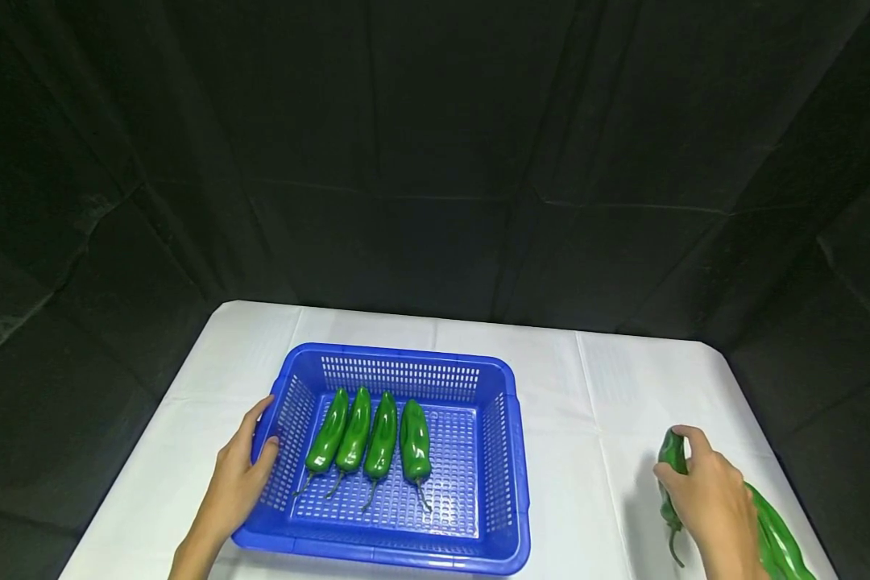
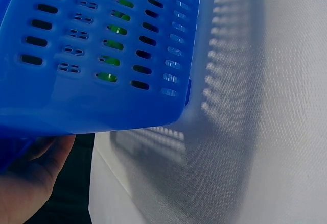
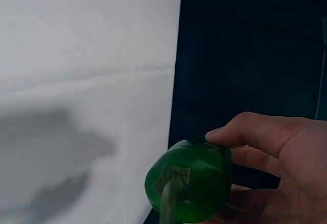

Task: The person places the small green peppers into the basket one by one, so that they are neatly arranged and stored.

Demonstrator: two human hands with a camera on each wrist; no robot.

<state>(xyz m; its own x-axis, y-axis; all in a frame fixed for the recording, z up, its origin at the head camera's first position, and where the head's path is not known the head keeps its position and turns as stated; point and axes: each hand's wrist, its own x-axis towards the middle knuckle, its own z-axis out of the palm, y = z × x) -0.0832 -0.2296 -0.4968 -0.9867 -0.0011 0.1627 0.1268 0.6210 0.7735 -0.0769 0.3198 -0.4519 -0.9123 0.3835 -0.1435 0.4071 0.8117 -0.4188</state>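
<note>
Left hand [image 1: 238, 477] grips the blue basket [image 1: 453, 459] from its left side; right hand [image 1: 712, 490] pinches a green pepper [image 1: 672, 449]

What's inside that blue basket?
Four green peppers lie side by side in the blue basket, stems toward its near side. Slotted floor shows to their right; the patches directly beneath them are covered and can't be seen.

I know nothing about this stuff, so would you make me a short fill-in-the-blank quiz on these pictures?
1. The left hand grips a basket whose colour is ____.
2. Inside the basket lie ____ green peppers.
3. The right hand holds another green ____.
4. The tablecloth is coloured ____.

Missing words: blue; four; pepper; white.
</note>
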